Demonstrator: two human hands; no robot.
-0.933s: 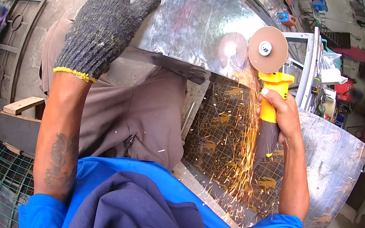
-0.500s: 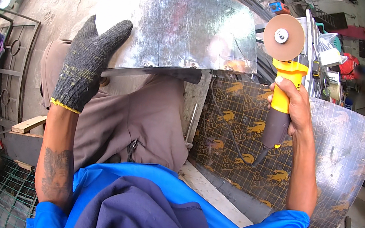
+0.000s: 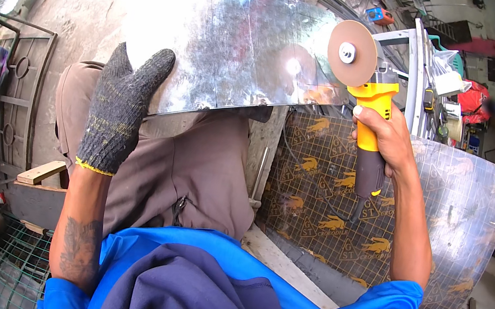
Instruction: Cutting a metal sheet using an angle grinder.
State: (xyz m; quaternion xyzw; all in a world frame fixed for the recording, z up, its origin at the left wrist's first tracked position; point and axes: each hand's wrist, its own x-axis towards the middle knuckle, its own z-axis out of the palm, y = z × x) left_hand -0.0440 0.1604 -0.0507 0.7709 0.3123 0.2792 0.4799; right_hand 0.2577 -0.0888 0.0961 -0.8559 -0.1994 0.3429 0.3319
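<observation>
Head view is showing the left hand point(image 3: 120, 109), in a grey knitted work glove, lying flat with fingers spread on the near edge of a shiny, curved galvanised steel sheet point(image 3: 240, 47) that is resting across the person's lap. The bare right hand point(image 3: 383, 135) is gripping a yellow-bodied angle grinder point(image 3: 369, 120) by its handle, its brown cutting disc point(image 3: 351, 52) lifted just clear of the sheet's right edge with no sparks flying. Judging by this, cutting is pausing; how much cut line is remaining I cannot tell.
</observation>
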